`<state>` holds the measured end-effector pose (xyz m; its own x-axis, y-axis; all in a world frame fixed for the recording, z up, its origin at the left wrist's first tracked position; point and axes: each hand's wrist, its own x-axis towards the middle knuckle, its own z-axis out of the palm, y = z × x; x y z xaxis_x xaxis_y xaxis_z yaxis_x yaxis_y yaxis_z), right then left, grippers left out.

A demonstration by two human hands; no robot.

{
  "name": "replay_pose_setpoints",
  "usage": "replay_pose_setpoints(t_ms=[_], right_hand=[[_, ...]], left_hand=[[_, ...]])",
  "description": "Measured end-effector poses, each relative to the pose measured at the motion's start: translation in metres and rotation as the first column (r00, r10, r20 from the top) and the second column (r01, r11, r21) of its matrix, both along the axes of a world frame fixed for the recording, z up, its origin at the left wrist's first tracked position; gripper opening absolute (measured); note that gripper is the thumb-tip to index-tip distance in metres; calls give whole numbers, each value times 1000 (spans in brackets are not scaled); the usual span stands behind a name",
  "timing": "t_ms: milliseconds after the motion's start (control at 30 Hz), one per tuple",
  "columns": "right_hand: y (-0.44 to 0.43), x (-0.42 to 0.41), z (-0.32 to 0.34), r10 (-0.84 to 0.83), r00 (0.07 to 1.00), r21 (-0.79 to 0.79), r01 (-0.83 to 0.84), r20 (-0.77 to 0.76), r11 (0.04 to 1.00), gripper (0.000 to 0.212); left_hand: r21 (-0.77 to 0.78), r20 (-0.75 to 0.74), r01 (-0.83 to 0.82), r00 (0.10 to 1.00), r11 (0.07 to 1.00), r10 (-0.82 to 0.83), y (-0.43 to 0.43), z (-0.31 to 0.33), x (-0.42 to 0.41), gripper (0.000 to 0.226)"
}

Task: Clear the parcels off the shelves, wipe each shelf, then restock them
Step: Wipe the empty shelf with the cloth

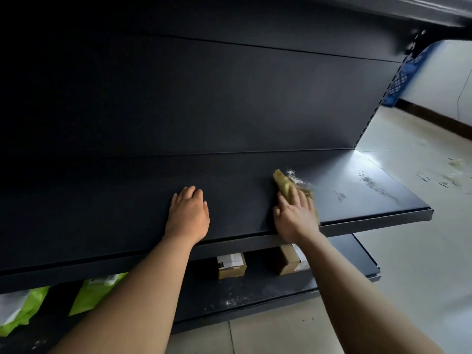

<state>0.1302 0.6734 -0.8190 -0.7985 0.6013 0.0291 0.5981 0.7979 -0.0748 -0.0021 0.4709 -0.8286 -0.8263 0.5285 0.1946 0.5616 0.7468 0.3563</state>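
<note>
Dark metal shelf (127,213) — left hand (187,213) rests on it, fingers relaxed, right hand (296,215) presses a yellow cloth (283,182) flat onto it

The dark shelf (127,213) carries a yellow cloth (282,181) and pale dust (367,181); the lower shelf (242,295), cardboard boxes (231,265) and green bags (94,292).

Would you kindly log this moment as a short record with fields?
shelf: dark metal, being wiped
left hand: palm down on the shelf, holds nothing
right hand: fingers spread, presses the cloth onto the shelf
dust: white patches right of the cloth
lower shelf: two boxes near the middle, green bags at the left, white specks near its front
stage: wiping under way; lower shelf not yet emptied
</note>
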Motion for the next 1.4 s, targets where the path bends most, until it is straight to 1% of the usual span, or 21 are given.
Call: replay_pose_setpoints(t_ms=[67,133,200,267,367,500,600,667,733,800,833,867,933,1000,1033,1067,1133,1233,1300,1400], right_hand=[[-19,-18,-1,182,983,-2,-182,-35,983,53],[-35,-41,1,340,940,-44,-341,-39,939,53],[-43,-68,6,427,904,-91,-427,-16,900,53],[-44,-91,10,473,881,-120,-468,22,876,53],[-38,-119,12,489,871,-110,-482,47,869,53],[-19,-140,13,408,912,-113,-401,45,909,54],[9,-141,12,290,956,-92,-285,43,954,55],[34,-132,12,180,981,-101,-173,67,980,56],[52,-119,12,53,996,-119,-43,78,992,57],[51,-115,12,-19,996,-121,29,82,992,58],[43,-117,12,-11,997,-106,19,81,994,59],[31,-122,11,32,996,-93,-25,78,995,59],[1,-138,10,202,977,-95,-196,65,976,58],[-26,-153,9,374,926,-104,-366,61,925,57],[-33,-158,10,422,904,-100,-415,63,904,57],[-33,-161,10,437,897,-86,-431,69,898,56],[-17,-157,12,377,922,-28,-376,84,926,54],[29,-132,14,180,976,45,-187,120,981,55],[59,-111,15,50,988,23,-54,145,998,56],[87,-79,15,-106,986,-31,111,130,993,56]], left_hand=[[17,-25,-5,1000,1000,6,1,-3,1,40],[13,-33,-11,999,1000,11,1,-4,0,41],[4,-22,-17,1000,1000,17,2,-5,-1,44],[9,-17,-12,1000,1000,12,2,-8,-2,46],[22,-31,-12,999,1000,13,2,-10,-4,46],[34,-33,-20,999,999,21,1,-11,-4,46],[38,-39,-23,999,999,24,1,-12,-4,46],[27,-37,-20,999,999,21,2,-11,-3,46],[20,-33,-17,999,1000,18,2,-10,-3,46],[22,-30,-17,999,1000,18,2,-9,-2,46],[25,-29,-18,999,1000,18,2,-8,-2,46],[31,-30,-17,999,999,18,1,-8,-1,45],[41,-39,-15,999,999,17,2,-6,0,45],[40,-47,-13,999,999,15,2,-5,0,44],[39,-50,-14,999,999,16,2,-5,0,44],[38,-53,-15,998,999,17,2,-5,0,44],[35,-48,-17,999,999,19,1,-6,-1,45],[31,-31,-29,999,999,30,1,-7,-1,45],[26,-35,-36,999,999,36,2,-8,-2,45],[18,-33,-38,999,999,39,2,-8,-2,44]])
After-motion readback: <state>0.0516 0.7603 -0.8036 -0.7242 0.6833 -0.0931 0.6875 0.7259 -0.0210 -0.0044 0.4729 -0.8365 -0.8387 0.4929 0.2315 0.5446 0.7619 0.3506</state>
